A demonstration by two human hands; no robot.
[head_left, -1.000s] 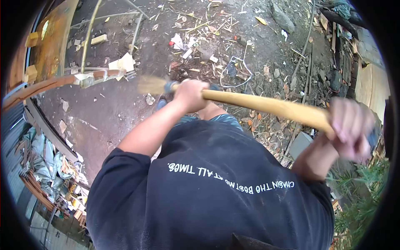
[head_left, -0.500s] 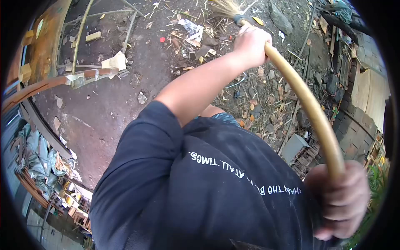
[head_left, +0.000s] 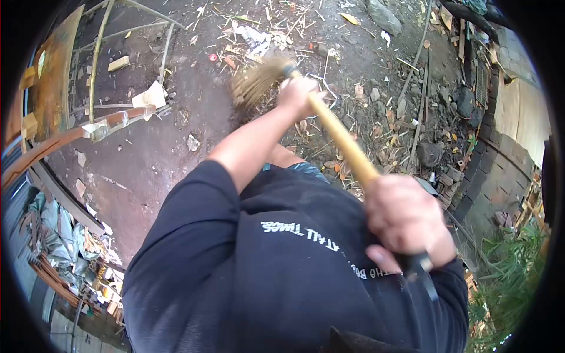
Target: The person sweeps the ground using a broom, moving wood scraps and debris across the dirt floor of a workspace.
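A broom [head_left: 344,141] with a pale yellow handle runs slantwise in front of my dark shirt. My left hand [head_left: 301,97] is closed round the handle low down, just beside the dark binding above the bristles. The straw bristles [head_left: 257,85] are blurred and hang over the dirt ground among scraps. Higher up the handle, near its dark capped end, my right hand [head_left: 409,217] is wrapped round it, smeared a little by motion. Bits of litter and a crumpled white wrapper [head_left: 254,41] lie close beyond the bristles.
At the left stands a wooden frame [head_left: 97,59] with a reddish curved bar [head_left: 65,138]. Grey plastic sheets [head_left: 62,235] and wood scraps are piled lower left. A large stone [head_left: 384,16] lies ahead. Stacked tiles [head_left: 488,182], rubble and green plants [head_left: 506,276] line the right.
The bristles have swept left and nearer to me, my left hand moving with them. My right hand has come up and left across my chest, still holding the handle.
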